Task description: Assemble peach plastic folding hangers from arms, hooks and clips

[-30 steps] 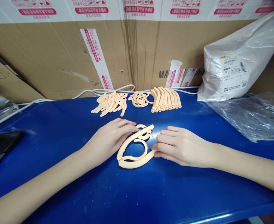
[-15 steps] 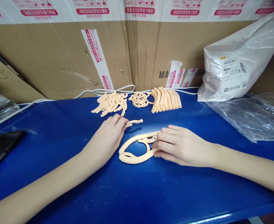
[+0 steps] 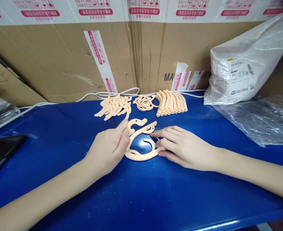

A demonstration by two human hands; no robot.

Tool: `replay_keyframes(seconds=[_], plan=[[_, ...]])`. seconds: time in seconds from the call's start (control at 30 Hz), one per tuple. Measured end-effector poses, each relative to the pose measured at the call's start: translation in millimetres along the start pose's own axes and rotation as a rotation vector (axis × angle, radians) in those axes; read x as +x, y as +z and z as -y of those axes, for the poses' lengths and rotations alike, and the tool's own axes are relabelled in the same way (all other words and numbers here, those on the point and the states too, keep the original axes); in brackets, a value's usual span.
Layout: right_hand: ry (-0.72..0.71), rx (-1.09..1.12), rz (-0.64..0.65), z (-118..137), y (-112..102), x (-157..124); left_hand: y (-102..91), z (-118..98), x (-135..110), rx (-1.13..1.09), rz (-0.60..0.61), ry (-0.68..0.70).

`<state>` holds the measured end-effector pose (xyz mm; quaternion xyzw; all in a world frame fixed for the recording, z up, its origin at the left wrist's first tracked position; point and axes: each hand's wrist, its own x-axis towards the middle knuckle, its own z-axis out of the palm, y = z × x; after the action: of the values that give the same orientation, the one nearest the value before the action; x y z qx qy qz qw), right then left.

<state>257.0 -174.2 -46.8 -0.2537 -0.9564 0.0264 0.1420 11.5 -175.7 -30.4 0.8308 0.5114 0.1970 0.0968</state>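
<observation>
My left hand [image 3: 110, 146] pinches a cream plastic curved hook piece [image 3: 137, 121] with a small hole near its end. That piece sits over the upper arm of a cream folding hanger [image 3: 142, 156], whose two curved arms spread from a joint on the left. Inside its outline shows a thin curved hook. My right hand [image 3: 187, 146] grips the right end of the hanger's lower arm between thumb and fingers. Its index finger stretches toward a small holed tab below the upper arm. The left fingertips partly hide the hanger's joint.
Behind the hands lie piles of small curved pieces [image 3: 114, 105], thin hooks [image 3: 143, 102] and hanger arms [image 3: 172, 102]. A white cable [image 3: 88, 95] runs along the cardboard boxes [image 3: 59, 61]. A white plastic bag [image 3: 244, 70], clear film [image 3: 252, 123] and a black object [image 3: 4, 150] flank the blue table [image 3: 141, 199].
My left hand has turned and brought its hook piece onto the hanger's left side. The hanger's upper arm has come loose from my right fingers and swung up; the lower arm has shifted slightly up.
</observation>
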Motion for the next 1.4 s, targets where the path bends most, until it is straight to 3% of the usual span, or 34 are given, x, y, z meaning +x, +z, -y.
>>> replay_keyframes(seconds=[0.13,0.3,0.43,0.7,0.97,1.17,1.4], plan=[[-0.079,-0.04,-0.058,0,-1,0,-1.5,-1,0,0.107,-0.006,-0.036],[-0.174,-0.058,-0.042,1,0,-3,2.8,-6,8,0.165,0.101,-0.197],[-0.163,-0.029,-0.02,0,2,-5,7.8,-6,15,0.143,0.147,-0.184],[-0.173,-0.055,0.004,5,2,-4,8.8,2,15,0.184,0.115,-0.118],[-0.159,-0.044,-0.041,3,1,-2,4.1,7,17,0.353,0.031,-0.184],[-0.137,0.002,-0.041,4,-2,-4,0.0,1,15,0.137,-0.023,-0.215],[-0.043,0.128,-0.05,8,-5,-6,0.1,-24,-3,-0.191,0.122,-0.036]])
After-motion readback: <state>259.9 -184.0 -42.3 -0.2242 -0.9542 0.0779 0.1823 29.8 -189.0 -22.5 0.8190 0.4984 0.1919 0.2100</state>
